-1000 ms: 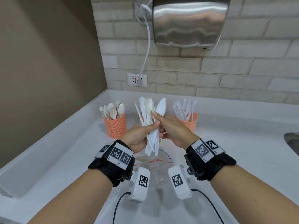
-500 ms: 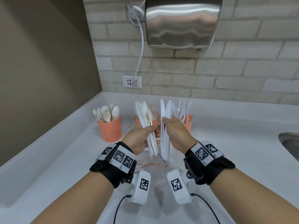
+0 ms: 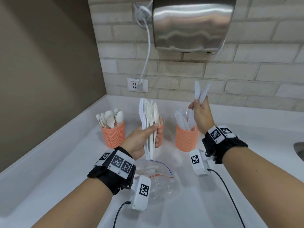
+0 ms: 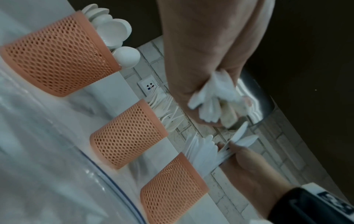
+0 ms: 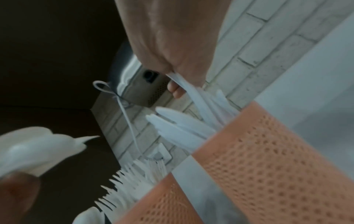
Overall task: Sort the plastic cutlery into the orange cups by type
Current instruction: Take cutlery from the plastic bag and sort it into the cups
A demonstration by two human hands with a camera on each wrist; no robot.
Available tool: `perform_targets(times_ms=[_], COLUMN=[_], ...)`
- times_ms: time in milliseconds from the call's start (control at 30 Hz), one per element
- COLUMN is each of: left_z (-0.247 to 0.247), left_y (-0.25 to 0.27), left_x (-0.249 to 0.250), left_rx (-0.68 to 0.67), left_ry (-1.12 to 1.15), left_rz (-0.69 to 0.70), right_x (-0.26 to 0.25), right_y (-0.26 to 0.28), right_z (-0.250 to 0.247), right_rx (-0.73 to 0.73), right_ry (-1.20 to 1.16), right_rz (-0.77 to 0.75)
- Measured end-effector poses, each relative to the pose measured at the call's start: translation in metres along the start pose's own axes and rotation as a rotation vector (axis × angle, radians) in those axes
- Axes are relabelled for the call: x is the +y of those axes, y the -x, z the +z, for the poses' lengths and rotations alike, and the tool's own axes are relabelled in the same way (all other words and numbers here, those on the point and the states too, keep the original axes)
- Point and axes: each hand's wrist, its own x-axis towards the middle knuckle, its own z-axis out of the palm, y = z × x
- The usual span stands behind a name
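Above right cup (image 3: 186,138): right hand (image 3: 201,116) pinches knives (image 3: 199,92); left hand (image 3: 139,140) grips bundle (image 3: 148,117).

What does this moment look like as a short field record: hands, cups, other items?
left hand: left hand grips a mixed cutlery bundle, upright
right hand: right hand pinches two knives above the right cup
left cup: left cup holds spoons
middle cup: middle cup holds forks
right cup: right cup holds knives
counter: clear zip bag lies on the white counter
wall: steel hand dryer, socket
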Motion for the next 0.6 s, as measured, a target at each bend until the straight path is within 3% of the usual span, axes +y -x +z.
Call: perform_targets(times_ms=[200,300,367,467,533,600], left_z=[-0.011,-0.010,-0.007,-0.003,0.000,0.004], left_y=[-0.006,-0.008,-0.008,-0.012,-0.015,-0.017], left_x=[0.002,0.002,0.002,-0.002,-0.005,-0.008], left_rx=[0.007,-0.009,-0.019,0.061,0.135,0.194], left_ry=[-0.017,-0.009,-0.017,-0.089,-0.160,-0.270], left_rz=[0.007,0.007,0.017,0.046,0.083,0.143], right_x=[0.032,0.016,0.002,-0.024,-0.042,-0.058], right_y=[-0.007,-0.008,-0.007,0.007,0.021,0.040], right_z=[0.006,0.006,0.007,0.014,0.025,0.038], right_rx=[-0.302,-0.257,-0.130,0.040,-0.077,-0.331], right_ry=[0.246,0.170,0.160,0.233,0.216,0.232], right_rz=[0.412,0.458,0.317,-0.058,-0.176,-0.250])
